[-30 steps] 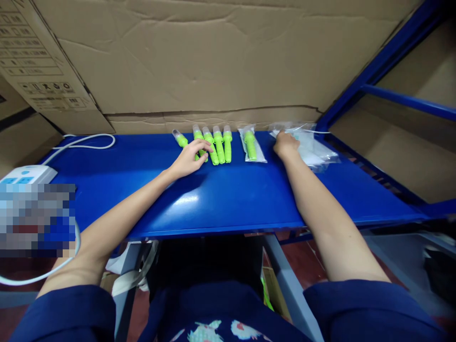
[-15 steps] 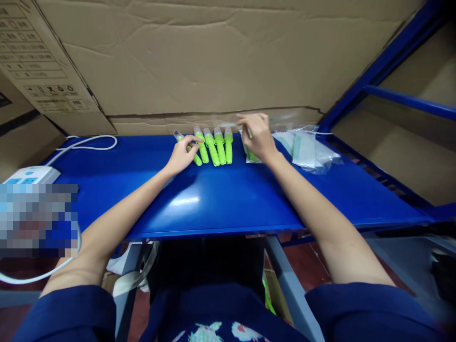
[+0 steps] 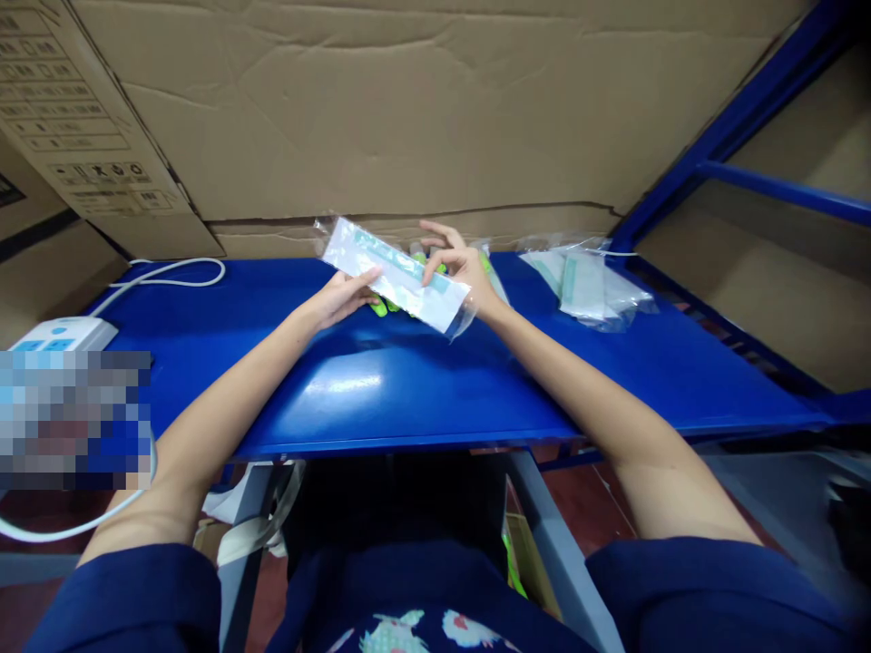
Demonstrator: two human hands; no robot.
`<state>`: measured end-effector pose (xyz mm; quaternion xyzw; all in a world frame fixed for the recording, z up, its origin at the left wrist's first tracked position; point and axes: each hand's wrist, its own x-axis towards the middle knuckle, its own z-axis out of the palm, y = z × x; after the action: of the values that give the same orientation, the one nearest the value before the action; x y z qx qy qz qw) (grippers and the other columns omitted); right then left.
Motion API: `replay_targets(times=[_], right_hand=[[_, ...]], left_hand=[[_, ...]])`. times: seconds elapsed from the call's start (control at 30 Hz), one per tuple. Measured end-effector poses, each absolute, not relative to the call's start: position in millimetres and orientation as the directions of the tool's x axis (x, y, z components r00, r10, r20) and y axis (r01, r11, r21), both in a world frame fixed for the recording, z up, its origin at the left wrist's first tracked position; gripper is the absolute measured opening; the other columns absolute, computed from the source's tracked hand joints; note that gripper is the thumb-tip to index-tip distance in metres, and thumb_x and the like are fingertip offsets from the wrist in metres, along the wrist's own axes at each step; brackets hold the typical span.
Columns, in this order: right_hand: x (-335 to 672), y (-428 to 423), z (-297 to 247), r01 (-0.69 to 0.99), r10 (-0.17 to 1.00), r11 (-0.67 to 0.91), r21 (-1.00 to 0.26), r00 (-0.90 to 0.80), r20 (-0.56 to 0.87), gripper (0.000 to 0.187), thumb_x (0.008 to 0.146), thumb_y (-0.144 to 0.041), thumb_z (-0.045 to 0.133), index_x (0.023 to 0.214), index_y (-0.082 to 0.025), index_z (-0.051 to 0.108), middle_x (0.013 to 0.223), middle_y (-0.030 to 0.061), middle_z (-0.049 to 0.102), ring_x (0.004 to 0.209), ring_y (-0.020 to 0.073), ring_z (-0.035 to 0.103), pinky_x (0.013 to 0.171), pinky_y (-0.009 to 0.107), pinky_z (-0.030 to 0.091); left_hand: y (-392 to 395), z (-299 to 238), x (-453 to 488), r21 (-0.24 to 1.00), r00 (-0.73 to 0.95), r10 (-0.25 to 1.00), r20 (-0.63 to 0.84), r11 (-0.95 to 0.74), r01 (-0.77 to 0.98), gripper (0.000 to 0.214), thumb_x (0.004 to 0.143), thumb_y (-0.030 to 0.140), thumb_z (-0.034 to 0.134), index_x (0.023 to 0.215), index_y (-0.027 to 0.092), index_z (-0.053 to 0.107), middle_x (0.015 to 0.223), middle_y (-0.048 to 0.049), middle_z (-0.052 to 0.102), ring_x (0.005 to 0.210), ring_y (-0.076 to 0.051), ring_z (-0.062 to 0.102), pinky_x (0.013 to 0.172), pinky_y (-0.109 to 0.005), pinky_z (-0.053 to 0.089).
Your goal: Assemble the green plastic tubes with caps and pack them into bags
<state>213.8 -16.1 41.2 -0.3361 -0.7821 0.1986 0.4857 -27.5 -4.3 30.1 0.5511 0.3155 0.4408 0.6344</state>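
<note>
A flat clear plastic packet, showing a white sheet with a pale teal strip inside, is tilted down to the right above the table. My left hand pinches its lower left edge, thumb on top and fingers beneath. My right hand has thumb and index closed on the packet's right part, its other fingers raised. Behind and under the packet, several bright green pen-like tubes are mostly hidden. Another clear packet with something green inside lies partly behind my right hand.
More clear packets with white and teal sheets lie in a pile on the right of the blue table. A white power strip and a looped white cable occupy the left. Cardboard walls the back; a blue frame rises at right.
The packet is now between both hands, in front of the green tubes. My right hand has moved left and slightly down. My left hand has left the tubes and grips the packet.
</note>
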Motion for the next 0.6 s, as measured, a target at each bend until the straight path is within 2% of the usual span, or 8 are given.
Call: replay_targets(times=[0.1, 0.17, 0.27, 0.37, 0.43, 0.5, 0.6], right_hand=[[211.1, -16.4, 37.1, 0.255, 0.729, 0.676, -0.691, -0.364, 0.579, 0.046, 0.077, -0.066, 0.080, 0.067, -0.021, 0.074, 0.157, 0.0070, 0.048, 0.134, 0.0337, 0.056, 0.111, 0.053, 0.048], [210.0, -17.4, 36.6, 0.286, 0.737, 0.672, -0.684, -0.345, 0.580, 0.038, 0.086, -0.057, 0.073, 0.076, -0.021, 0.076, 0.155, 0.0093, 0.050, 0.132, 0.0327, 0.058, 0.109, 0.052, 0.049], [213.6, -14.2, 36.0, 0.440, 0.735, 0.662, -0.607, -0.222, 0.640, 0.026, 0.097, -0.031, 0.051, 0.102, -0.022, 0.075, 0.142, 0.0122, 0.061, 0.133, 0.0302, 0.058, 0.111, 0.053, 0.047], [222.7, -5.4, 31.3, 0.654, 0.722, 0.610, -0.447, -0.227, 0.654, 0.042, 0.091, -0.012, 0.042, 0.125, -0.017, 0.066, 0.136, 0.0157, 0.066, 0.135, 0.0291, 0.057, 0.117, 0.051, 0.043], [228.7, 0.6, 25.5, 0.781, 0.776, 0.518, -0.348, -0.259, 0.575, 0.048, 0.089, -0.010, 0.042, 0.132, -0.010, 0.061, 0.139, 0.0201, 0.064, 0.135, 0.0320, 0.056, 0.118, 0.052, 0.041], [233.0, 5.0, 19.2, 0.863, 0.855, 0.412, -0.293, -0.255, 0.451, 0.046, 0.092, -0.013, 0.041, 0.133, -0.006, 0.059, 0.139, 0.0235, 0.063, 0.135, 0.0356, 0.056, 0.117, 0.053, 0.042], [237.2, 8.5, 12.2, 0.895, 0.907, 0.360, -0.263, -0.270, 0.322, 0.041, 0.098, -0.021, 0.040, 0.128, -0.006, 0.062, 0.138, 0.0242, 0.062, 0.130, 0.0364, 0.060, 0.114, 0.052, 0.045]], left_hand=[[-14.8, 33.1, -24.0, 0.985, 0.497, 0.865, 0.070, 0.018, -0.171, 0.057, 0.061, 0.027, 0.096, 0.110, 0.014, 0.071, 0.108, -0.0098, 0.079, 0.092, -0.020, 0.076, 0.082, -0.030, 0.060], [-17.7, 34.7, -22.2, 0.987, 0.491, 0.867, 0.084, -0.005, -0.159, 0.062, 0.059, 0.022, 0.096, 0.115, 0.014, 0.071, 0.115, -0.0112, 0.078, 0.099, -0.023, 0.076, 0.086, -0.033, 0.060], [-13.3, 33.5, -22.7, 0.983, 0.371, 0.922, 0.114, -0.052, -0.174, 0.057, 0.057, 0.023, 0.096, 0.106, 0.012, 0.071, 0.107, -0.0109, 0.079, 0.091, -0.021, 0.075, 0.077, -0.030, 0.059], [-1.2, 27.8, -28.5, 0.970, 0.218, 0.961, 0.169, -0.122, -0.210, 0.054, 0.054, 0.030, 0.098, 0.096, 0.012, 0.069, 0.098, -0.0089, 0.077, 0.082, -0.017, 0.071, 0.067, -0.025, 0.056], [7.6, 23.6, -34.0, 0.964, 0.139, 0.969, 0.203, -0.172, -0.203, 0.057, 0.054, 0.037, 0.099, 0.096, 0.013, 0.069, 0.099, -0.0090, 0.077, 0.086, -0.019, 0.071, 0.067, -0.025, 0.056], [14.6, 20.6, -39.0, 0.961, 0.059, 0.973, 0.224, -0.210, -0.180, 0.061, 0.052, 0.042, 0.099, 0.096, 0.014, 0.068, 0.101, -0.0093, 0.076, 0.094, -0.022, 0.072, 0.071, -0.027, 0.058], [20.1, 18.5, -43.1, 0.955, -0.026, 0.967, 0.252, -0.253, -0.158, 0.065, 0.051, 0.047, 0.099, 0.097, 0.015, 0.066, 0.104, -0.0098, 0.075, 0.104, -0.027, 0.071, 0.081, -0.033, 0.061]])
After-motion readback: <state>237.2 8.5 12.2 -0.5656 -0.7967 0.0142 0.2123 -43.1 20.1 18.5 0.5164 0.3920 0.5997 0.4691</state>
